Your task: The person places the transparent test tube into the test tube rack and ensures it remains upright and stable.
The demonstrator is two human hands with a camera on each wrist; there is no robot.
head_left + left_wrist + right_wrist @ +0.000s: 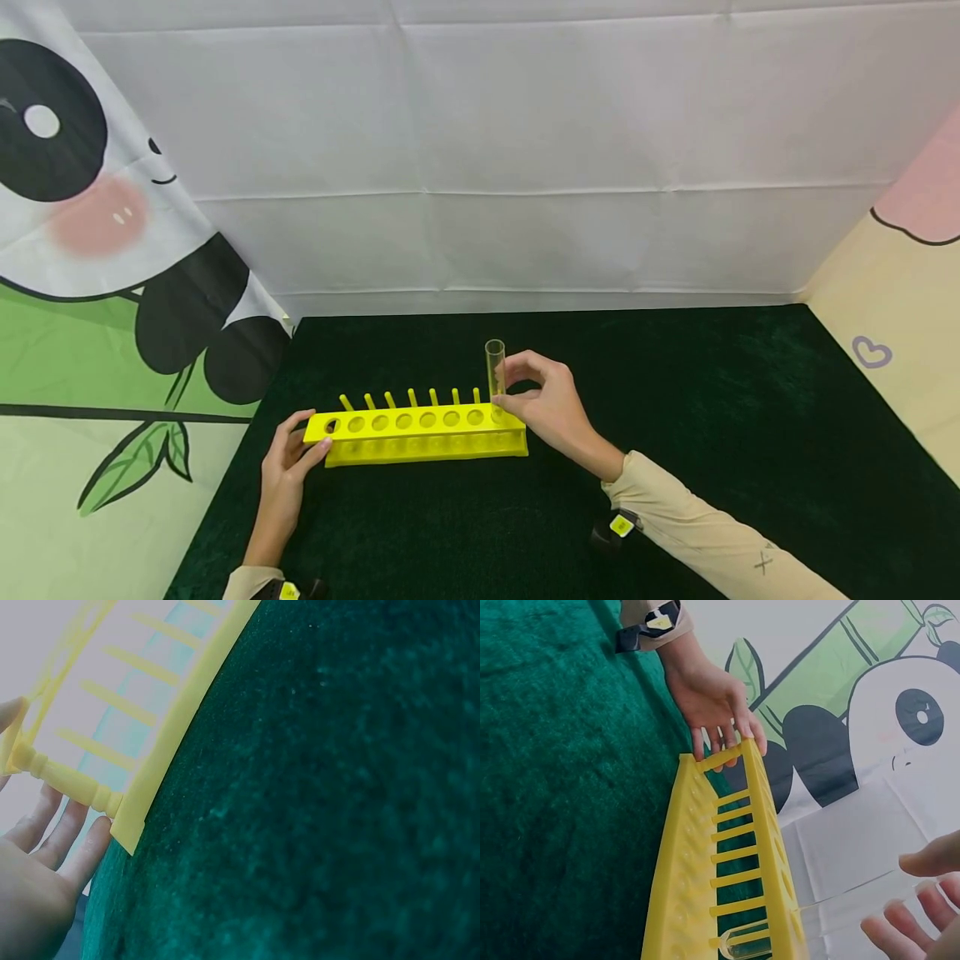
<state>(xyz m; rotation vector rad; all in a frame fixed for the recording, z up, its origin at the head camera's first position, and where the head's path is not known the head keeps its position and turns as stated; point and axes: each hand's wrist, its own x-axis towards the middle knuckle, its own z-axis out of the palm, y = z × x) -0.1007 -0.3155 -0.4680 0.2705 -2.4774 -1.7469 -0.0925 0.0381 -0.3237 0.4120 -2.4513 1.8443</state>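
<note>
A yellow test tube rack (427,437) stands on the dark green cloth, with a row of round holes along its top plate. My left hand (287,467) grips its left end, thumb at the front of the top plate. In the left wrist view, fingers (88,851) of that hand reach the rack's end post. Over at the right end, my right hand (551,407) pinches a clear glass test tube (495,367) that stands upright. The right wrist view shows the tube's rounded bottom (744,943) through the top plate, between the two plates.
Several yellow pegs (412,397) rise along the rack's back edge. The green cloth (712,417) covers the table up to a white back curtain (525,150). A panda-printed curtain (67,350) hangs at the left, a cream one (900,392) at the right.
</note>
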